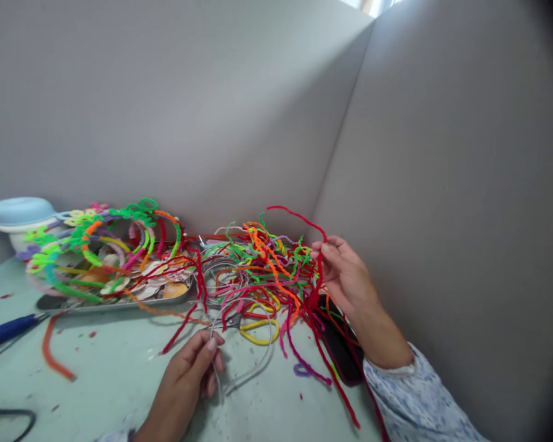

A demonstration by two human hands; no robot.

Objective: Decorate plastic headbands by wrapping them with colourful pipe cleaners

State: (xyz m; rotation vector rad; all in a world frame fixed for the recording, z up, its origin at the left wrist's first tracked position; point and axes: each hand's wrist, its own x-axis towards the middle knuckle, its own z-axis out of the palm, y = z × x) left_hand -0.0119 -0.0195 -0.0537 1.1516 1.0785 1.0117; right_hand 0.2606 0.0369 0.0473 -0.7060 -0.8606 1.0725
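Observation:
My left hand (191,371) pinches a thin silver wire headband (251,368) that loops over the pale green table. My right hand (350,279) is raised at the right and holds a red pipe cleaner (316,270) that arcs up and over the pile. Between the hands lies a tangled pile of pipe cleaners (262,270) in red, green, orange, yellow and pink, lying over several bare wire headbands (221,273).
A metal tray (120,302) at the left holds decorated headbands (96,245) and round pieces. A white and blue lidded container (21,218) stands behind it. Blue-handled pliers (7,331) and an orange pipe cleaner (50,353) lie at the left. A black object (343,356) sits under my right wrist. Grey partition walls enclose the back and right.

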